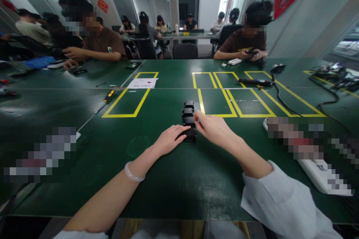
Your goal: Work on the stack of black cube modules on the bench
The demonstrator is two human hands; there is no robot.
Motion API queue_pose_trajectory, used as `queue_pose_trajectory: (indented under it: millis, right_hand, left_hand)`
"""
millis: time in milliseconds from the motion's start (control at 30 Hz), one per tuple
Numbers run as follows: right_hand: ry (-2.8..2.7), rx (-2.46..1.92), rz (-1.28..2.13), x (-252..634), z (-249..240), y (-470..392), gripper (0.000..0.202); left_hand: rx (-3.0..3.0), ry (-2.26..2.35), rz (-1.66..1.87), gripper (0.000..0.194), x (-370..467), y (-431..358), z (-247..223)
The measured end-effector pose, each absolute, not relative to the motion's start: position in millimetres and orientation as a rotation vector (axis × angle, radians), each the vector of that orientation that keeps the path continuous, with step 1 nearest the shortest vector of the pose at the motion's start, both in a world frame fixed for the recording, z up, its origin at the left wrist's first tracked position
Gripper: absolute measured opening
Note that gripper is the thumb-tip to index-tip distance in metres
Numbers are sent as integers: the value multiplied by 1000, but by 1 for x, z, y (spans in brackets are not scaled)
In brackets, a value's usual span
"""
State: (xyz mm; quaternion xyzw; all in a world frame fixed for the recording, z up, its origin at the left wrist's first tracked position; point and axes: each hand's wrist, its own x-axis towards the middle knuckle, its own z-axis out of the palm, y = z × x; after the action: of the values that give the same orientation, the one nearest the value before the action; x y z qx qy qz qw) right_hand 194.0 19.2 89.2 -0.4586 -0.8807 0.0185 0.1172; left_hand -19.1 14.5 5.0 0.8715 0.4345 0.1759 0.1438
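Several small black blocks stand in a row running away from me on the green table. My left hand holds the nearest black block, fingers stretched across its top and the thumb along its near side. Beside the right edge of the row, my right hand is closed in a pinch, its fingertips close to the second block. Whatever lies between those fingertips is too small or hidden to make out. Little dark knobs stick out at the sides of the blocks.
Yellow tape rectangles mark the green table. A yellow-black screwdriver lies left, a black corded tool right. Power strips flank me, partly blurred. A paper sheet lies ahead. Two people sit across the table.
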Motion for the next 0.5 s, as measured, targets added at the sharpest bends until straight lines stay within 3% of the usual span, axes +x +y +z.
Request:
queue_pose_trajectory:
  millis: [500]
  right_hand:
    - [-2581,-1361,47,194,90,19,17]
  left_hand:
    - [2505,1249,520,39,-19,14,4]
